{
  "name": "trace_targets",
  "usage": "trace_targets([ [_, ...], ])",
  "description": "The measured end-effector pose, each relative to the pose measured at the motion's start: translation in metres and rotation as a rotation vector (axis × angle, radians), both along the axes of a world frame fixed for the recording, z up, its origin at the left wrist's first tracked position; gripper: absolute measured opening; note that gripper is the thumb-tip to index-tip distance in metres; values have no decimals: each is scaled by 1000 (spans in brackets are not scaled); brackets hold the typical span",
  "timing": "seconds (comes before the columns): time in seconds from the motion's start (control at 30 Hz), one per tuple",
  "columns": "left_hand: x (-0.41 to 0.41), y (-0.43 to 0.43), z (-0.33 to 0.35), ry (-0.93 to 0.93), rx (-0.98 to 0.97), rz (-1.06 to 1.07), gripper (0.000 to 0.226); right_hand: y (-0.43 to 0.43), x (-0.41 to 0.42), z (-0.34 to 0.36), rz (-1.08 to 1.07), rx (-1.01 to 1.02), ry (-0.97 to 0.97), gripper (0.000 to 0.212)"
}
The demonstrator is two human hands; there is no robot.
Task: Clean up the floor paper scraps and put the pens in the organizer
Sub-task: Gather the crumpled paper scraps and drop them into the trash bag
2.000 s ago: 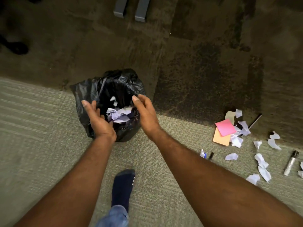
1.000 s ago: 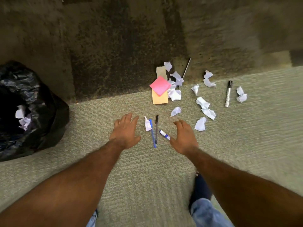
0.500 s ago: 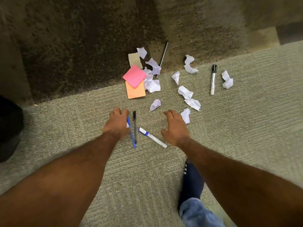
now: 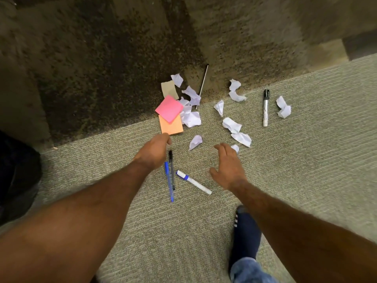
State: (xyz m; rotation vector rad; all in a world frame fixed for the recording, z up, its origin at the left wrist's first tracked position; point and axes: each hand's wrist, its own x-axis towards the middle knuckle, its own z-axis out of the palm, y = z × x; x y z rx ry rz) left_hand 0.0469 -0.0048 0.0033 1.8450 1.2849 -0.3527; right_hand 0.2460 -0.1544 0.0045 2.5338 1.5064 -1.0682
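Grey-green carpet meets a darker patch, littered with paper scraps [image 4: 232, 125]. The left hand [image 4: 153, 152] is curled shut (whether around a scrap I cannot tell), touching the orange sticky note [image 4: 171, 126] ahead of it. The right hand [image 4: 228, 166] hovers spread and empty, scraps just beyond its fingertips, probably to gather them. The blue pen [image 4: 169, 181] and white marker [image 4: 193, 182] lie between the hands.

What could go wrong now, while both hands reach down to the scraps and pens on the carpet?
The left hand hovers over the blue pen and black pen; grabbing scraps there may sweep a pen along. The thin stick on the dark carpet is easy to overlook.
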Motion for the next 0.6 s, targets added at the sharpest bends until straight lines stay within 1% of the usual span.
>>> trace_targets([
  [0.1,28,9,3,27,97,-106,25,2,11,-1,-19,-8,-17,86],
  [0.2,57,9,-1,62,116,-182,24,4,26,-4,-18,-20,-53,97],
  [0.23,66,7,-5,85,122,-218,30,4,32,-6,-11,-25,-64,101],
  [0.33,84,-2,-17,167,137,-345,60,2,53,-12,49,-75,-117,112],
  [0.4,91,-7,-26,196,140,-373,68,3,65,-18,115,-133,-169,118],
  [0.47,95,-11,-34,209,137,-339,64,8,74,-24,187,-180,-214,125],
  [0.53,97,-14,-40,204,162,-293,52,14,80,-31,243,-206,-236,130],
  [0.6,97,-14,-43,176,198,-290,41,21,85,-37,276,-216,-242,133],
])
